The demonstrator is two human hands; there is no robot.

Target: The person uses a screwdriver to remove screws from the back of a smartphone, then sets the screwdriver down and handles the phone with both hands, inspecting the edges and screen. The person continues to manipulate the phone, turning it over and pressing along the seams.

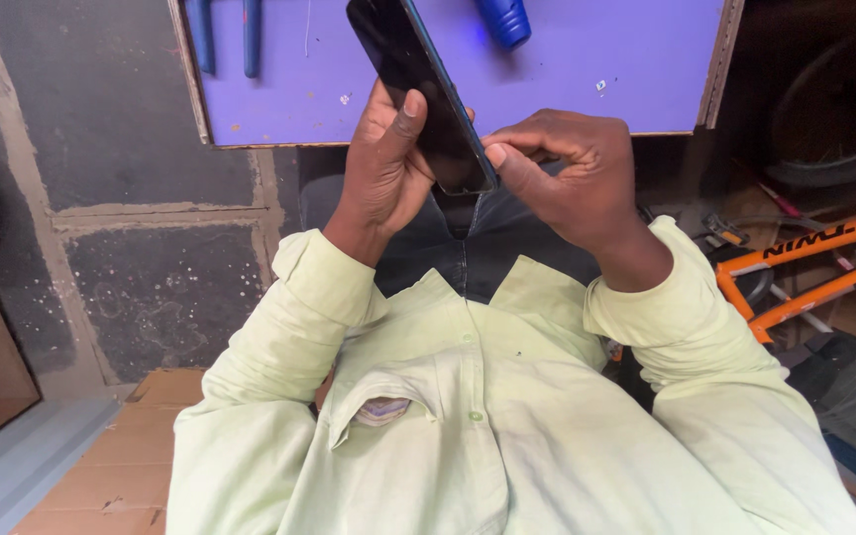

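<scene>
Head view: thin, stiff, glossy black phone (418, 89), likely slick & fragile, gripped along long edges by left hand (383, 168); right hand (572, 178) curled, fingertips pinching lower corner at 5 o'clock.

Phone (418, 89) between hands, above lap.

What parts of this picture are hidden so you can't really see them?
- Head view: the phone's top end is cut off by the upper edge.
- The phone's lower corner is covered by the right hand.
- The left hand's fingers are hidden behind the phone.
- The blue tools on the purple board are cut off at the top.
- The orange bicycle runs off the right side.
</scene>
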